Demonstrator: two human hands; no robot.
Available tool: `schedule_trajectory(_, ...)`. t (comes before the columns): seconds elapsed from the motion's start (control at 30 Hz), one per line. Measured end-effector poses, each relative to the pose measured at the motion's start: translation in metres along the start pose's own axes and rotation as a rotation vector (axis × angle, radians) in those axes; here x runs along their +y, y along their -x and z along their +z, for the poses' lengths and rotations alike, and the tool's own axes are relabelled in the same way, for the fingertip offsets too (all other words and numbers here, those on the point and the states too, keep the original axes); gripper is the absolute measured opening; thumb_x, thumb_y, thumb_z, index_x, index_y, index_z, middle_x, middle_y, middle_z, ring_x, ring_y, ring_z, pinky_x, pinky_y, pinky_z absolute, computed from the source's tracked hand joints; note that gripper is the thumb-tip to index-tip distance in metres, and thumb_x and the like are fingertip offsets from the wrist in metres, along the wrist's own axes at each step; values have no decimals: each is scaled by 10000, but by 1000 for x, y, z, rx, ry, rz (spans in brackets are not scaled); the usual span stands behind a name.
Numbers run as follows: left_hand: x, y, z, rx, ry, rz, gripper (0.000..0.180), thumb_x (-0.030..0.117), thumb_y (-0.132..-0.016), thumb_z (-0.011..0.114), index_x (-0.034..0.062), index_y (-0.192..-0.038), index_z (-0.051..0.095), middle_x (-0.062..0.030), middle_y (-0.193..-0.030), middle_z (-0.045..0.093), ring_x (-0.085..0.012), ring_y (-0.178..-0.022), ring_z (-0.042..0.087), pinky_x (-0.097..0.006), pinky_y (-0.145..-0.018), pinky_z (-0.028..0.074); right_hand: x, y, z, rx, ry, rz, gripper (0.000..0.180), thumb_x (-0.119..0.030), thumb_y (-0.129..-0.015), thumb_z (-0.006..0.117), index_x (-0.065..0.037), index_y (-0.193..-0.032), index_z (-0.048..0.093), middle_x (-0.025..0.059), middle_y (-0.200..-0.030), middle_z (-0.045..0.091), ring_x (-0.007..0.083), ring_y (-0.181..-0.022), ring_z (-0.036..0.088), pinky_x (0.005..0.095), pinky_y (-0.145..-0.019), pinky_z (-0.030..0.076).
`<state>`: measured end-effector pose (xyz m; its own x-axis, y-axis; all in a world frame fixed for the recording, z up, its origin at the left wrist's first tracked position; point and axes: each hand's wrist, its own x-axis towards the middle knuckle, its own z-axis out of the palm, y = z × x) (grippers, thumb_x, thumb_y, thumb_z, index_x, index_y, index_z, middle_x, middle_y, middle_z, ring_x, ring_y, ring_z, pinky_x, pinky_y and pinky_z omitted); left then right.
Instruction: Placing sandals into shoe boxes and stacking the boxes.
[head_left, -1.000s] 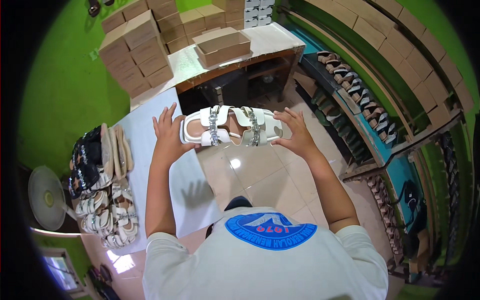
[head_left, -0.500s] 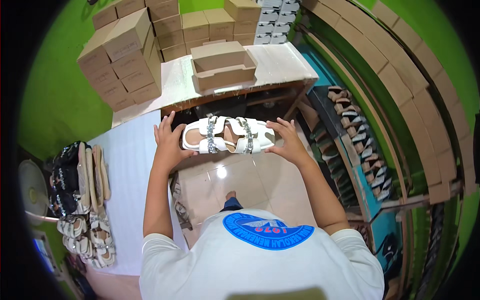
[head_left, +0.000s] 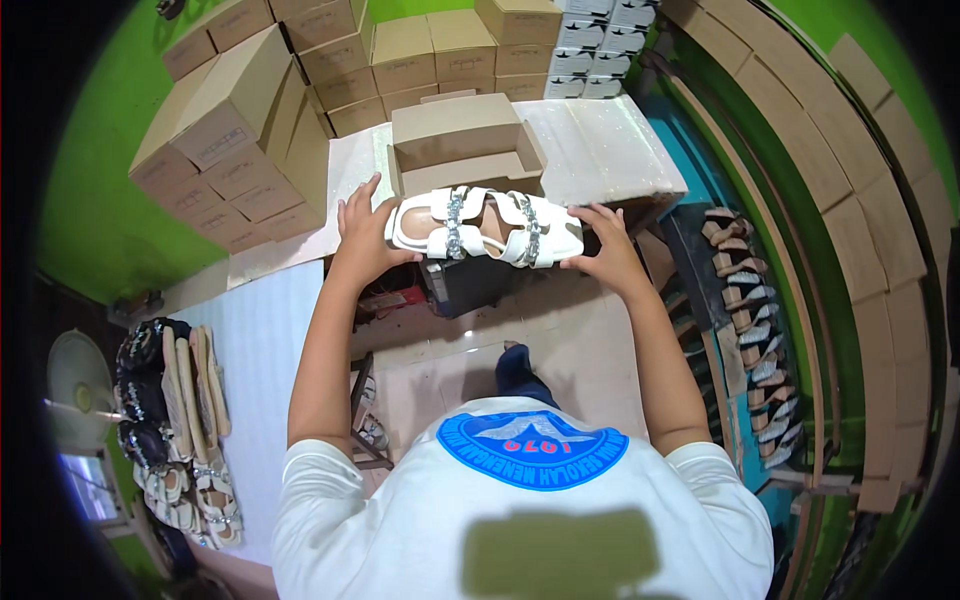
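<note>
White sandals (head_left: 490, 228) with jewelled straps, apparently a pair laid together, are held level between my two hands. My left hand (head_left: 368, 240) grips their left end, its fingers above and its thumb below. At their right end my right hand (head_left: 610, 250) grips in the same way. Just beyond the sandals an open brown cardboard box (head_left: 460, 120) stands on the pale-topped table (head_left: 620, 150). The sandals hide part of its near side.
Closed brown boxes (head_left: 245, 165) are stacked at the back left. White sandals (head_left: 215, 505) and black ones (head_left: 142, 385) lie on the left table (head_left: 280, 340). A rack at right holds a row of sandals (head_left: 755, 320). Brown boxes (head_left: 870, 220) line the right shelf.
I have moved forward, closer to the table and the open box. My hands have carried the sandals along, now in front of the box's near edge.
</note>
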<state>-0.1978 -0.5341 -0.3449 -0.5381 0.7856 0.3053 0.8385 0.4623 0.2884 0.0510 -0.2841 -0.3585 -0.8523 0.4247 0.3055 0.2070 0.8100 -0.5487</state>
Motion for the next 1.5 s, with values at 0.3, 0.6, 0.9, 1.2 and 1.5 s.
schedule_trajectory(0.3, -37, -107, 60, -85, -16, -238, 842, 367, -401, 850, 165, -1163, 555, -152, -1418, 238, -341, -1296, 224, -558, -1034, 143, 83, -147, 21, -132, -91, -59, 701, -258, -524, 806, -167, -1162, 528, 152, -1231, 486, 321, -1261, 323, 512, -1074, 106)
schedule_trajectory(0.6, -51, -152, 92, -282, -199, -395, 847, 424, -417, 835, 197, -1180, 547, -154, -1428, 220, -374, -1304, 196, -591, -1030, 123, 123, -224, 66, -374, 28, -35, 791, -255, -545, 798, -207, -1255, 452, 72, -1294, 463, 330, -1295, 261, 551, -1064, 55)
schedule_trajectory(0.9, -66, -125, 101, -127, -91, -528, 850, 500, -644, 703, 132, -1333, 370, -186, -1429, 181, -360, -1308, 196, -602, -1015, 138, 127, -197, 79, -312, 225, 15, 793, -471, -639, 707, -236, -1323, 383, 113, -1419, 283, 358, -1320, 188, 589, -1040, 58)
schedule_trajectory(1.2, -76, -88, 129, -70, 449, -410, 954, 487, -671, 683, -35, -1345, 254, -256, -1364, 299, -356, -1266, 304, -446, -1042, 229, 118, -160, 90, -303, 23, 42, 995, -463, -601, 743, -134, -1389, 233, 155, -1399, 304, 343, -1315, 222, 529, -1063, 77)
schedule_trajectory(1.5, -51, -97, 112, -191, 109, -422, 865, 441, -736, 634, 14, -1366, 223, -222, -1391, 270, -358, -1282, 271, -495, -1036, 209, 113, -167, 105, -142, 85, -17, 803, -429, -742, 624, -97, -1377, 262, 163, -1351, 374, 352, -1285, 276, 537, -1055, 94)
